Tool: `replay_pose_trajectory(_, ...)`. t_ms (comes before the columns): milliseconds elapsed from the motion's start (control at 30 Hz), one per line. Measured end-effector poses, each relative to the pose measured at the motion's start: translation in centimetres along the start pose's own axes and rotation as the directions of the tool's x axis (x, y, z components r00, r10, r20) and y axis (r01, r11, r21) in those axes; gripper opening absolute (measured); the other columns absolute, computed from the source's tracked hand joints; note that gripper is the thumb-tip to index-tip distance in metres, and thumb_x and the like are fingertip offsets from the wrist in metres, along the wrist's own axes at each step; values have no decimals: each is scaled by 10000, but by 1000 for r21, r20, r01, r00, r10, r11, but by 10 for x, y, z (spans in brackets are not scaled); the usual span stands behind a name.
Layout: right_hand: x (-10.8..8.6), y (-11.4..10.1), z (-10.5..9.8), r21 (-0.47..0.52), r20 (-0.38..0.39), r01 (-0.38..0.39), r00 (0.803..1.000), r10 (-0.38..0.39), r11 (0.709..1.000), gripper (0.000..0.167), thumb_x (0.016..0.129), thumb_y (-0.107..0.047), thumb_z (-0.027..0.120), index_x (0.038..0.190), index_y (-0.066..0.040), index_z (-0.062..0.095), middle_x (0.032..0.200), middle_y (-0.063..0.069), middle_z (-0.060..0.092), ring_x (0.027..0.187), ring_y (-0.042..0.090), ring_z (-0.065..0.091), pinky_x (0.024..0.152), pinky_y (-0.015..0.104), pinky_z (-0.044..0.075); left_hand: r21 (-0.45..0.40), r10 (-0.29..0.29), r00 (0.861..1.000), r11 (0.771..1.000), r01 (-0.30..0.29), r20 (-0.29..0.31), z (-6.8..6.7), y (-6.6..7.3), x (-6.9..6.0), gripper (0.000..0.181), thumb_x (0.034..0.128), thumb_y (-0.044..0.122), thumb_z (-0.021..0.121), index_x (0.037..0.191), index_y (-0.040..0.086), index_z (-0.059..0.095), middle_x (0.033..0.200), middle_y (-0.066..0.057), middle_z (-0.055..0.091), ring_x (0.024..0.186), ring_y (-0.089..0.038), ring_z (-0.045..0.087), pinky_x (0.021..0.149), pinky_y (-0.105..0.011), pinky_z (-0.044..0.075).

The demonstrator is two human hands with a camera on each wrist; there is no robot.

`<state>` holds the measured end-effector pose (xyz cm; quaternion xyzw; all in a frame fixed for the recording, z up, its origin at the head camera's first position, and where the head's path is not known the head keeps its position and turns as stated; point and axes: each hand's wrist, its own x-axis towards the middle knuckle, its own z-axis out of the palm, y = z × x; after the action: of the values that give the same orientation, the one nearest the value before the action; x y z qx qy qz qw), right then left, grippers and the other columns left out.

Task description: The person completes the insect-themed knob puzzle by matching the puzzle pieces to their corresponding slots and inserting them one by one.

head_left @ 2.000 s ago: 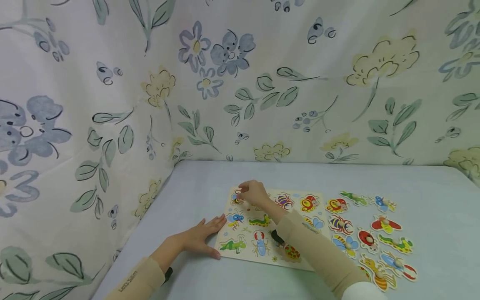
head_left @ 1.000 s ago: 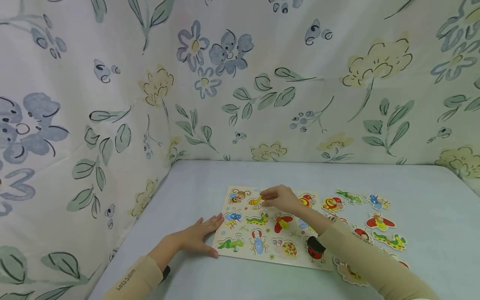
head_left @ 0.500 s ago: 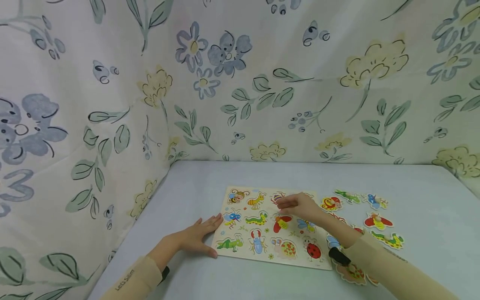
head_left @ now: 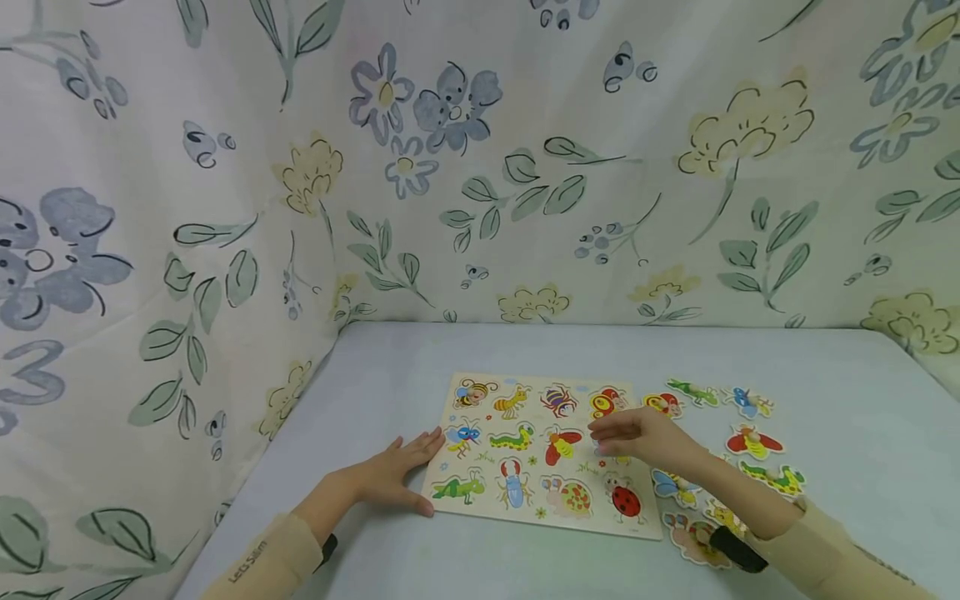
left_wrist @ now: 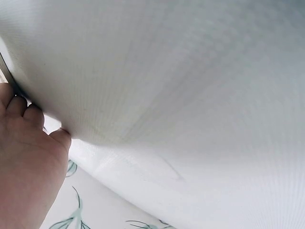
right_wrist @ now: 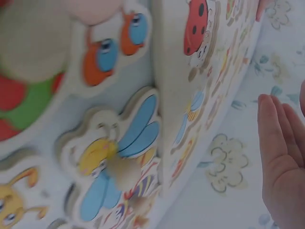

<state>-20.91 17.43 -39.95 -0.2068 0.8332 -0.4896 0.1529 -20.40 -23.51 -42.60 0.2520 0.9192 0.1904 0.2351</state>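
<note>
A pale wooden insect puzzle board (head_left: 598, 517) lies on the table, with several colourful insect pictures in rows. Its left edge is touched by the spread fingers of my left hand (head_left: 393, 477), which rests on the tabletop. My right hand (head_left: 645, 437) hovers over the board's right side, fingers fairly straight and nothing in them, partly covering a blue-winged picture. In the right wrist view that hand (right_wrist: 283, 167) is apart from the board and pieces. A loose blue-winged bee piece (right_wrist: 138, 126) with a round peg lies beside the board there.
Loose puzzle pieces lie right of the board: a grasshopper (head_left: 693, 392), a blue mosquito (head_left: 750, 402), a red-winged bug (head_left: 753, 442), a caterpillar (head_left: 772, 477) and a snail (head_left: 697, 540), among others. My right forearm hides some. A floral curtain (head_left: 480, 167) hangs behind the table.
My right hand has moved from the bee picture at the board's top left, rightward across the board to its right side. The left hand has stayed at the left edge.
</note>
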Motion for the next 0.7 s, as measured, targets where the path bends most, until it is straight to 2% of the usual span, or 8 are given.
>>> replay_pose_trajectory(267, -24, 14, -12, 17, 13, -13, 1000, 13, 1000, 445, 889, -180, 713, 1202, 121, 612, 1130, 239, 672, 1014, 322, 673, 792, 286, 573, 6, 1, 1000, 1000, -1, -6, 1, -1, 0, 1052, 785, 516, 748, 1552, 61, 189, 1622, -96, 110, 1474, -316, 116, 1173, -561, 39)
replay_pose_trajectory(467, -41, 23, -21, 13, -1, -33, 999, 33, 999, 417, 877, -145, 720, 1185, 118, 621, 1103, 232, 683, 952, 187, 695, 771, 268, 575, 12, -1, 1000, 1000, 1, -8, 1, -1, 0, 1054, 783, 518, 749, 1551, 61, 190, 1621, -97, 114, 1473, -312, 121, 1176, -553, 45)
replay_pose_trajectory(700, -63, 38, -39, 72, 81, -86, 993, 80, 994, 416, 878, -143, 717, 1174, 131, 618, 1117, 243, 674, 945, 73, 679, 771, 227, 561, 14, -3, 1000, 1000, 3, -12, 1, -1, 0, 1054, 781, 519, 750, 1552, 65, 192, 1620, -95, 116, 1472, -316, 129, 1176, -553, 53)
